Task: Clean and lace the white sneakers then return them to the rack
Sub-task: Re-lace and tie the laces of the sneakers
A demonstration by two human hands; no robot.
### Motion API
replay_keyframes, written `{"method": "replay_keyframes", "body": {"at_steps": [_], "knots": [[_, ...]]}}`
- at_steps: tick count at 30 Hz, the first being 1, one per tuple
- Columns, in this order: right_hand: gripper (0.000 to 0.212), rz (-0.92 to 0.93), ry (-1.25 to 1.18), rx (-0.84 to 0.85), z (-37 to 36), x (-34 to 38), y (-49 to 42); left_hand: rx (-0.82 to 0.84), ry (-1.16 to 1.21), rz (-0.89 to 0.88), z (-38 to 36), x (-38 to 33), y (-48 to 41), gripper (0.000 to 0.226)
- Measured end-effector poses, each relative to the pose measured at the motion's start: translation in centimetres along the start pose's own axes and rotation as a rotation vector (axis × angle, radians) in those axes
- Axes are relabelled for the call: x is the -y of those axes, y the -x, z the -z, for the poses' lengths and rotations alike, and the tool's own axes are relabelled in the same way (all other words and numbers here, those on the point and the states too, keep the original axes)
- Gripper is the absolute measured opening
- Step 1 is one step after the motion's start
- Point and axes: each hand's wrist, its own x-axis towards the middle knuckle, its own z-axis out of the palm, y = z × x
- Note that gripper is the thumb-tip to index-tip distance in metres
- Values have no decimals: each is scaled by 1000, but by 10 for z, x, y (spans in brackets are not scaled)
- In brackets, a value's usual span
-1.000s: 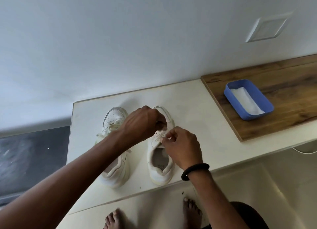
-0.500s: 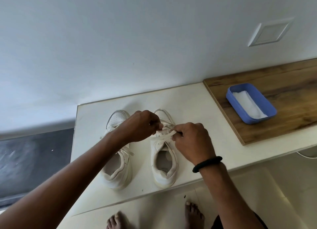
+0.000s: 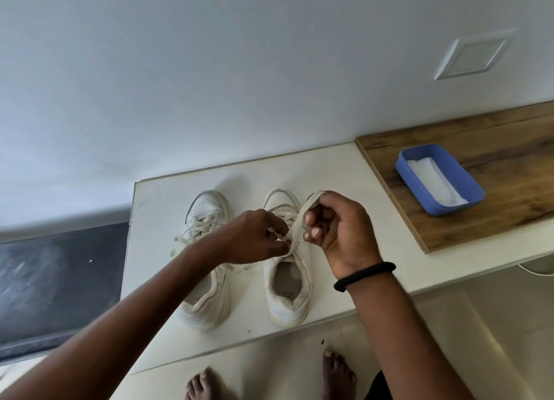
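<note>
Two white sneakers stand side by side on a white shelf top (image 3: 335, 175), toes toward the wall. The left sneaker (image 3: 207, 220) is laced, and my left forearm crosses its heel. Over the right sneaker (image 3: 287, 291), my left hand (image 3: 251, 241) pinches the lace near the upper eyelets. My right hand (image 3: 338, 226) grips a loop of that lace (image 3: 302, 217), lifted up and to the right of the shoe's tongue. A black band sits on my right wrist.
A blue tray (image 3: 443, 202) holding a white cloth sits on a wooden board (image 3: 494, 142) at the right. The white wall rises right behind the shelf. A dark surface (image 3: 60, 279) lies lower left. My bare feet (image 3: 338, 372) stand on the floor below.
My right hand has pulled the lace up and to the right into a loop, palm now turned toward me. My left hand stays pinching at the eyelets.
</note>
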Motion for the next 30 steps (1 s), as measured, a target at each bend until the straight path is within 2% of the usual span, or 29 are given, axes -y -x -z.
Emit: {"method": "replay_keyframes", "body": {"at_steps": [3,6,8,10,11,12,14,15,16,17,19,21,22,26,30], "knots": [[23,-175,-294,127,4,11,0,-99,-85,-67,-3,2,1,12],[21,-82,-404,185,18,25,-3,-168,-142,-103,-6,4,3,16],[21,22,-466,121,35,36,-8,-190,-150,-114,-10,6,6,21],[19,80,-450,-122,62,40,-18,-189,-141,-100,-12,9,7,25],[14,109,-365,-293,76,36,-25,-187,-140,-92,-13,10,7,25],[18,135,-200,-467,88,32,-30,-185,-145,-85,-13,11,8,24],[51,183,351,-705,103,17,-36,-186,-143,-73,-13,12,8,24],[61,238,626,-729,103,10,-37,-184,-132,-64,-13,13,8,24],[60,320,822,-678,96,5,-35,-183,-120,-57,-14,13,9,24],[49,403,930,-563,87,1,-34,-184,-110,-53,-14,13,8,24],[22,492,1036,-240,63,-10,-31,-198,-103,-52,-16,13,8,25],[13,510,1128,49,38,-27,-26,-221,-99,-48,-17,12,6,25],[13,519,1168,138,29,-36,-23,-234,-100,-44,-18,13,6,25],[20,551,1245,214,18,-56,-18,-274,-139,-55,-21,17,6,27],[20,407,1167,210,22,-56,-25,-347,-189,-133,-24,15,9,26]]}}
